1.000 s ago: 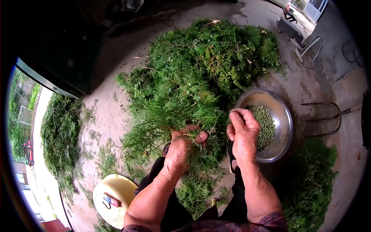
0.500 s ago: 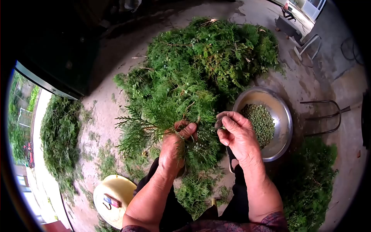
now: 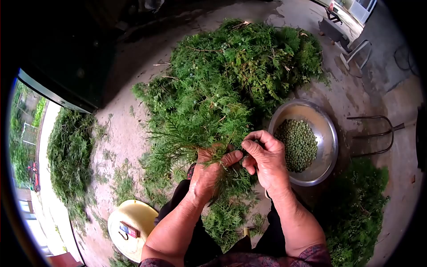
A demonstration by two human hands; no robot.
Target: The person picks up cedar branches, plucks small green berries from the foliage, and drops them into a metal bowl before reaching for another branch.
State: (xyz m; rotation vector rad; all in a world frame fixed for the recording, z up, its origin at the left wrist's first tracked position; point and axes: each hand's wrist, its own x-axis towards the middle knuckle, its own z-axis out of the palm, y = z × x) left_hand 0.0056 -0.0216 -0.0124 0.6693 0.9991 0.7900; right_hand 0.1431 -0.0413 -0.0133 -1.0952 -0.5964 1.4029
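Note:
My left hand [image 3: 211,171] is closed round a leafy green branch [image 3: 171,140] whose fronds spread out to the left. Close to its thumb, my right hand [image 3: 268,162] has its thumb and fingers pinched together; what lies between the fingertips is too small to tell. In front of both hands is a big heap of green branches [image 3: 231,66]. A metal bowl [image 3: 328,142], partly filled with small round green cones [image 3: 297,147], stands just right of my right hand.
A pale yellow round stool [image 3: 116,218] at the lower left bears a red packet [image 3: 130,229]. More cut greenery lies in a left pile [image 3: 69,155] and a lower-right pile [image 3: 351,213]. A metal fork [image 3: 389,133] lies right of the bowl.
My left hand has shifted right and slightly down with the branch. My right hand has moved a little left, its fingertips now nearer the left thumb.

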